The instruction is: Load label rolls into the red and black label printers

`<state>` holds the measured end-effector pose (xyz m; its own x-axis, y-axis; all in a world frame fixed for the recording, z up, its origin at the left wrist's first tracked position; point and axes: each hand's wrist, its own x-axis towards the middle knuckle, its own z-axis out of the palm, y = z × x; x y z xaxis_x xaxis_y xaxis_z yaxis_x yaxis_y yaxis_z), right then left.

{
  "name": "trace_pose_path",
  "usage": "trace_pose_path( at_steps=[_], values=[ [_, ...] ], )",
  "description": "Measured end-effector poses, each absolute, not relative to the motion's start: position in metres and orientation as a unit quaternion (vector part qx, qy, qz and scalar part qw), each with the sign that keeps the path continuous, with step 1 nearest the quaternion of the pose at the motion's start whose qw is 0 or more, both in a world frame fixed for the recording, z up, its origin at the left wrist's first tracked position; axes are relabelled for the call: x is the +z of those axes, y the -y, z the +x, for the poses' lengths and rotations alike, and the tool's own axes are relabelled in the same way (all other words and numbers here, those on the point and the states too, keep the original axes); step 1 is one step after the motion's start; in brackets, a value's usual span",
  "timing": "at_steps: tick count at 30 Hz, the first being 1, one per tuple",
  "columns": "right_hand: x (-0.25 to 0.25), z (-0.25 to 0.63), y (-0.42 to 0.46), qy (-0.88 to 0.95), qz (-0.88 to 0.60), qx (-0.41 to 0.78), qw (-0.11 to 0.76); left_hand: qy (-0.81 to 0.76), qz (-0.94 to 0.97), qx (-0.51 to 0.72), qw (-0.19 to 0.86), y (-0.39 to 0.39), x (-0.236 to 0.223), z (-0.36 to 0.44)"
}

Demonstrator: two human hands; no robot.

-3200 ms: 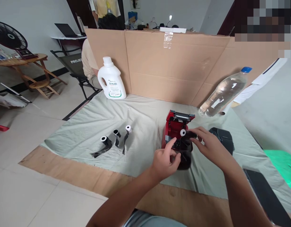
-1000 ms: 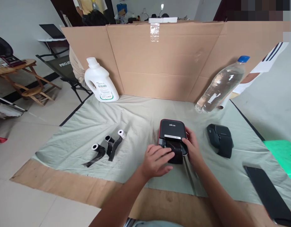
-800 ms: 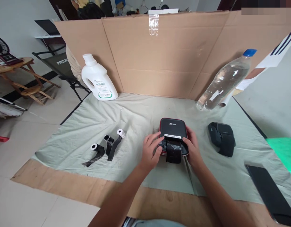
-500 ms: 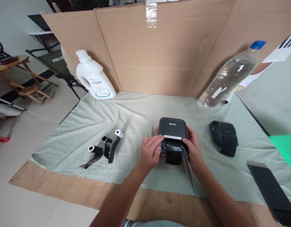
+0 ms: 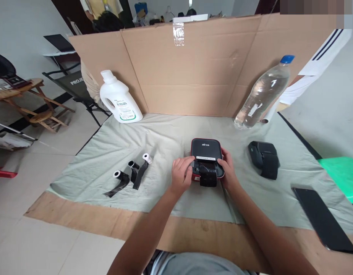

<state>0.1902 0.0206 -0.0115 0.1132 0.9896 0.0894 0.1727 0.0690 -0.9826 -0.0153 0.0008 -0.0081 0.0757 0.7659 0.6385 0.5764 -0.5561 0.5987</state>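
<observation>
A small black portable printer with a red edge lies on the cloth, a dark strip hanging from its front. My right hand grips its right side, thumb on top near the white label. At its left front corner my left hand holds on, the fingers close together and their tips on the edge. Further left stand small rolls with dark strips trailing from them. A second black device with a wide dark strip lies to the right of the printer.
A white jug and a water bottle lean against the cardboard panel at the back. A black phone lies at the right front. Green plastic hangs over the right edge. Chair and stools stand beyond the left side.
The view has tilted up and shifted slightly, so more of the room shows behind the cardboard. Both hands stay on the printer with little visible change.
</observation>
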Motion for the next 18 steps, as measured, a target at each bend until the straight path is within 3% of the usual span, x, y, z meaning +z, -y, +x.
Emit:
trace_pose_path(
  at_steps=[18],
  values=[
    [-0.0214,0.1851,-0.0268,0.421,-0.462,0.463,0.628,-0.405,0.724,0.536,0.157,-0.003,-0.014,-0.0177]
  ],
)
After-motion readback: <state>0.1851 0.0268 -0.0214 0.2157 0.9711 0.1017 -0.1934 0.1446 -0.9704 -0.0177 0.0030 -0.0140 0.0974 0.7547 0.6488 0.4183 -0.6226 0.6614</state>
